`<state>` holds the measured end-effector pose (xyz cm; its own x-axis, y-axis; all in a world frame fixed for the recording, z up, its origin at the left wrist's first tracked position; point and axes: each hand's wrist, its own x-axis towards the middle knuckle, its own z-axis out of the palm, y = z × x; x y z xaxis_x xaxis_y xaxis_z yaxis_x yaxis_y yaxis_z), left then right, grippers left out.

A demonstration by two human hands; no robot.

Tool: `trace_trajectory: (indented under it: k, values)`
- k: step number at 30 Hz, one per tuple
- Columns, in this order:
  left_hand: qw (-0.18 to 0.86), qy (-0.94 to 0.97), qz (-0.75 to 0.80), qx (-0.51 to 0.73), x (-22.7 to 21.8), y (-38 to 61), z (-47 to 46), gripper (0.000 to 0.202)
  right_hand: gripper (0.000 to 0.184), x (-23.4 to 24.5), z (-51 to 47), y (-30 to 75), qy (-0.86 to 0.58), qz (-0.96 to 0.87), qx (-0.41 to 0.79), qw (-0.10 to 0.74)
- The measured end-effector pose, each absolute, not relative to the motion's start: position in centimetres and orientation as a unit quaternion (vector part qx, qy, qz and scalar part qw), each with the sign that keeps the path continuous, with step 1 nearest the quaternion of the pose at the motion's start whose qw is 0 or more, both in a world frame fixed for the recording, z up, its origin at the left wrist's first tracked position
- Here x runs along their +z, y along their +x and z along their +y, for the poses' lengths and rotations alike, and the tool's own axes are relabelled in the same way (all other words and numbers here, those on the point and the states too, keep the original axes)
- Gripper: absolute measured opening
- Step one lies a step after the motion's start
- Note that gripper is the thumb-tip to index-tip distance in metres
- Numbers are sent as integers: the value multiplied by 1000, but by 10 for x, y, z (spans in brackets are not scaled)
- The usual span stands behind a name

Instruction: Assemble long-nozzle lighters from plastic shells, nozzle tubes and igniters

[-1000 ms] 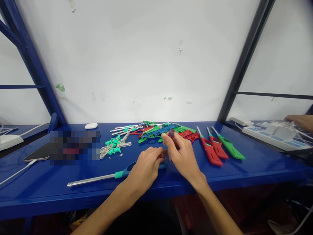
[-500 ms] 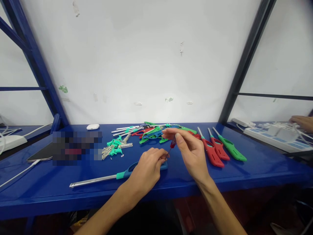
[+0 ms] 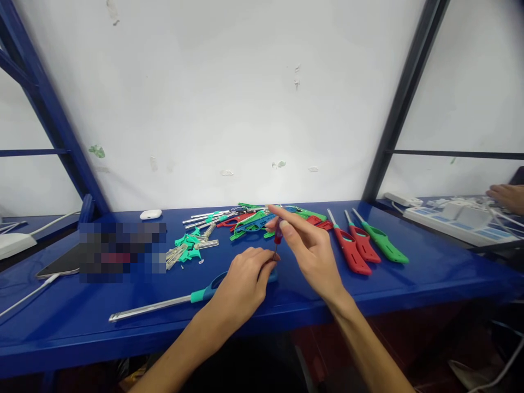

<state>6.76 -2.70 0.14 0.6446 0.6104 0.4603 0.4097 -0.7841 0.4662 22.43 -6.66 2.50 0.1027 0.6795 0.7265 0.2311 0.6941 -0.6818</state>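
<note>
The left hand (image 3: 244,282) curls its fingers over the blue-handled steel-tubed lighter (image 3: 164,302); at its two o'clock, the right hand (image 3: 313,254) pinches a small red-handled screwdriver (image 3: 278,236).

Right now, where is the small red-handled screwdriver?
The screwdriver is centre of the head view, upright in the right hand, tip down at the blue lighter under the left hand.

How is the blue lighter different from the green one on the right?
The left hand holds the blue lighter; the green lighter lies untouched. The blue lighter lies crosswise; the green lighter points toward the wall. Both have a metal tube and teal collar.
</note>
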Motion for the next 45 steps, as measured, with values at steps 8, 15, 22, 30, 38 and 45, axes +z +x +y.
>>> trace_trajectory:
  k: [8,15,22,30,38,45]
  values:
    - [159,897,284,298,-1,67,-24,26,24,24,-65,222,-343,-646,133,669]
    - [160,892,295,302,-1,67,-28,23,25,24,-67,221,-328,-645,180,666]
    - [173,888,288,313,0,66,-27,20,30,22,-66,221,-339,-676,94,648]
    - [167,880,300,327,0,63,-28,26,27,19,-66,220,-322,-672,89,661]
    - [189,879,286,330,5,59,-30,26,29,20,-67,221,-291,-683,132,657]
    - [209,876,290,325,4,57,-31,30,42,20,-68,222,-294,-703,128,636]
